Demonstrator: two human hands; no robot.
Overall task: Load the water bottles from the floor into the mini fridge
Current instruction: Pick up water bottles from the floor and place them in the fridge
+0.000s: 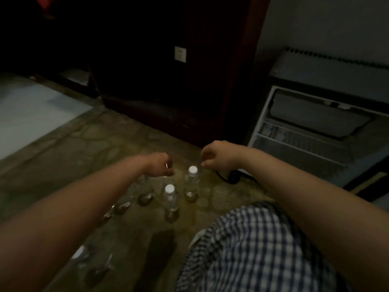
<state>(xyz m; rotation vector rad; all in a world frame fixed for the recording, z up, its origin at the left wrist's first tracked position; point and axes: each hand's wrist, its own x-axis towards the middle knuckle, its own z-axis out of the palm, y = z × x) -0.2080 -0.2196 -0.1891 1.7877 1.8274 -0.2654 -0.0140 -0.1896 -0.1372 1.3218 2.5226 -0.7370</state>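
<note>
Bare floor [210, 199] between upright bottles [192, 182] and open mini fridge [311, 127], black cable [229, 178] in the gap

Two hands in play, left hand [159, 165] and right hand [217, 156], and one mini fridge [311, 142] out at three o'clock. Water bottles [170, 200] next: two white-capped ones clear at centre, at least four more blurring off toward eight o'clock under the forearm — full tally can't be told.
</note>
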